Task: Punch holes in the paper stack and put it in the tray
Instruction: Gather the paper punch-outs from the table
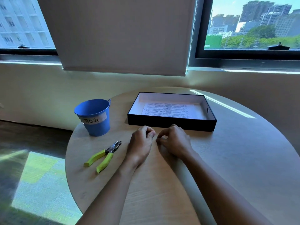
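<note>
The round counter (227,159) carries a black tray (170,123) at its far side, and the paper stack (168,110) lies flat inside it. A blue "Trash" bucket (95,117) stands left of the tray. Just before the tray, the left grip (142,140) and right grip (174,140) rest clenched with nothing visible in them, with the punch (103,155) lying to their left.

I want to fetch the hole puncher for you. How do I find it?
Look at the round pale wooden table. Near its left edge, closer to you than the blue metal bucket labelled Trash, lies the plier-shaped metal hole punch. It alone has two lime-green handles.
</note>
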